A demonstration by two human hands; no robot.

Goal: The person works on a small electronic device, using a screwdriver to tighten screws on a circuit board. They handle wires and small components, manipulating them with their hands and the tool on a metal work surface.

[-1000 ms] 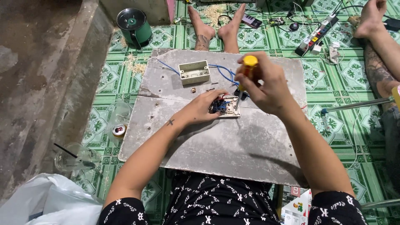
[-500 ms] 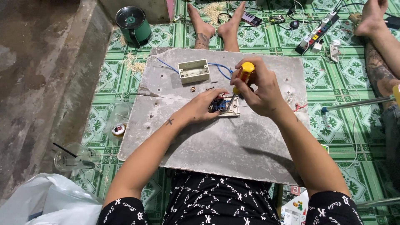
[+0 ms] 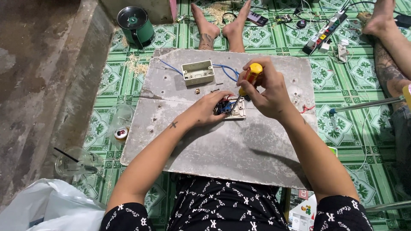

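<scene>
My left hand presses down on a small white switch plate with blue and red parts, lying on a grey board. My right hand grips a screwdriver with a yellow handle; its shaft slants down and its tip meets the switch plate. Behind the plate stands a cream wall box with blue wires running from it. Small screws lie between the box and my left hand.
Another person's bare feet rest at the board's far edge, and a leg lies at the right. A green pot is at the far left, a power strip at the back, plastic cups and a white bag at the near left.
My right hand has shifted slightly left and lowered with the screwdriver, bringing the tip onto the switch plate. My left hand stays on the plate.
</scene>
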